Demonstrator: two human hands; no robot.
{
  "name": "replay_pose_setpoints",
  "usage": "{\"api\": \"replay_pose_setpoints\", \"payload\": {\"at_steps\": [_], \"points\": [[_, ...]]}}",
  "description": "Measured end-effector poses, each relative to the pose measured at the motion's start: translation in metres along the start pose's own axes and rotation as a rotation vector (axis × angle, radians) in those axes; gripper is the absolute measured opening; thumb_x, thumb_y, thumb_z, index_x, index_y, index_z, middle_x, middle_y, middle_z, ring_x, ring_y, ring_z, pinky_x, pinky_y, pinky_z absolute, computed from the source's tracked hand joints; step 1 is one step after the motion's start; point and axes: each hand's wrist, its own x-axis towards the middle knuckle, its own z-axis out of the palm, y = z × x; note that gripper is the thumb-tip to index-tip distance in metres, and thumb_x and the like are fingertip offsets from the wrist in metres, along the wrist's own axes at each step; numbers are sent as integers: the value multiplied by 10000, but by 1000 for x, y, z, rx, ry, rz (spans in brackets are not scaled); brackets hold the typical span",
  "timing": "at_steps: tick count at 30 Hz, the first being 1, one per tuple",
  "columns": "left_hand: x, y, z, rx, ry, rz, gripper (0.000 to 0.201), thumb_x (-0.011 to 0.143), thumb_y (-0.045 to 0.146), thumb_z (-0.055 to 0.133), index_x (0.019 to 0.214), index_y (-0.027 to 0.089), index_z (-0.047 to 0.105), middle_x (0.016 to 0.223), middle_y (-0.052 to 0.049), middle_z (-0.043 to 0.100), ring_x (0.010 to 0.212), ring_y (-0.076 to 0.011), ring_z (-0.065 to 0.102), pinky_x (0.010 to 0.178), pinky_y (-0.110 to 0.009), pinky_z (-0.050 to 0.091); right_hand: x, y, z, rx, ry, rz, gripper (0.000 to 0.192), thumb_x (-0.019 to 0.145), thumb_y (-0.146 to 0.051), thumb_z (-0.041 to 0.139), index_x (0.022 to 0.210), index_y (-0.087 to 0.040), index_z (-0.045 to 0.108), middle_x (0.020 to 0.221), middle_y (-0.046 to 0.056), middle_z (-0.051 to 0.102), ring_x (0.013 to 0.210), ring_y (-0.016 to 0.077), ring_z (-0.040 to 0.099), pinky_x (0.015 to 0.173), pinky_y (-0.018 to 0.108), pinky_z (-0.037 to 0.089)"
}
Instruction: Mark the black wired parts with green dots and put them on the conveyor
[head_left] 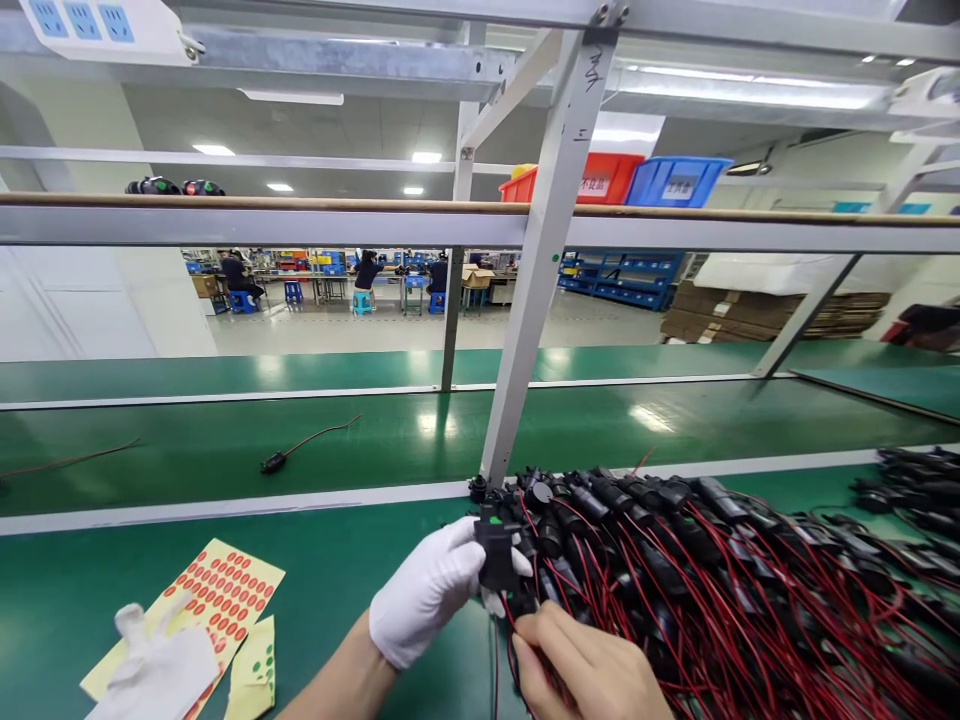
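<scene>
In a white glove, my left hand (431, 592) grips a small black motor unit (495, 555) that has a green dot on its top. My right hand (589, 665) is bare, its thumb and forefinger pinched together just below the unit, at the thin red and black wires (506, 630) hanging from it. Close by on the right lies a large heap of similar black motor units (660, 540) with long red wires. A sheet of red oval stickers (236, 590), a smaller piece with green dot stickers (259, 665) and a loose white glove (161, 670) lie at the left.
A slanting metal post (536, 270) rises right behind my hands. Beyond the bench edge, a green conveyor belt (187, 450) carries a single black unit (274, 462) with wires. Overhead, a shelf (337, 225) holds red (611, 178) and blue bins (679, 182). People sit far off.
</scene>
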Motion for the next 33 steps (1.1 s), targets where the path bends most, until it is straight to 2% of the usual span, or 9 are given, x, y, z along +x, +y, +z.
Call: {"api": "replay_pose_setpoints", "payload": {"at_steps": [6, 9, 12, 15, 20, 25, 29, 31, 33], "points": [[-9, 17, 2, 245, -21, 33, 480, 789, 509, 779, 1096, 144, 723, 1031, -98, 721, 938, -205, 636, 865, -297, 463, 8, 2, -9, 4, -15, 47, 213, 1014, -159, 448, 879, -219, 603, 708, -1, 658, 592, 144, 660, 549, 246, 483], [-11, 19, 5, 317, 20, 21, 517, 684, 481, 867, 1083, 184, 728, 1024, -67, 717, 976, -224, 633, 898, -326, 465, 11, 1, -19, 79, 28, 138, 184, 1019, -212, 474, 883, -238, 595, 742, -10, 667, 608, 137, 662, 570, 234, 506], [-14, 16, 6, 482, 100, 56, 508, 614, 402, 920, 1056, 220, 747, 1019, -35, 703, 963, -209, 621, 883, -305, 461, 9, 0, -27, 186, 104, 284, 68, 1010, -274, 523, 1018, -263, 591, 796, -22, 686, 613, 124, 668, 558, 199, 528], [-16, 14, 10, 675, 126, 128, 422, 649, 336, 905, 1027, 225, 755, 1000, -28, 702, 945, -203, 630, 859, -295, 467, 7, -2, -30, 264, 188, 352, 171, 978, -311, 586, 1146, -287, 568, 835, -25, 695, 614, 124, 671, 550, 181, 550], [-19, 16, 24, 1019, 87, 451, 250, 846, 328, 761, 1079, 249, 717, 987, -34, 751, 882, -179, 664, 811, -285, 491, 13, -7, -27, 338, 236, 344, 454, 879, -296, 703, 1301, -292, 535, 991, 10, 701, 750, 154, 695, 677, 207, 595], [-21, 16, 27, 1375, 79, 832, 359, 1001, 379, 520, 1348, 285, 532, 1030, -60, 760, 819, -174, 666, 732, -295, 478, 17, -10, -21, 355, 200, 318, 519, 814, -154, 724, 1281, -326, 579, 1114, 17, 693, 972, 184, 692, 838, 226, 580], [-20, 13, 26, 1498, 233, 894, 441, 941, 526, 576, 1275, 239, 558, 949, -66, 745, 778, -193, 663, 687, -304, 473, 15, -11, -18, 716, 272, 644, 365, 822, -290, 747, 1167, -297, 630, 1063, 24, 705, 946, 195, 693, 820, 252, 571], [-19, 10, 29, 1486, 274, 830, 462, 886, 596, 616, 1162, 226, 630, 874, -58, 730, 721, -193, 646, 658, -303, 463, 16, -11, -16, 938, 249, 828, 359, 803, -451, 770, 1081, -269, 634, 950, 16, 697, 817, 181, 680, 715, 244, 559], [-20, 8, 33, 1430, 269, 706, 403, 866, 588, 643, 1043, 229, 687, 796, -41, 704, 678, -181, 622, 645, -293, 452, 20, -12, -13, 1049, 202, 914, 455, 735, -590, 798, 979, -244, 631, 829, -7, 654, 683, 150, 621, 610, 226, 513]]}}
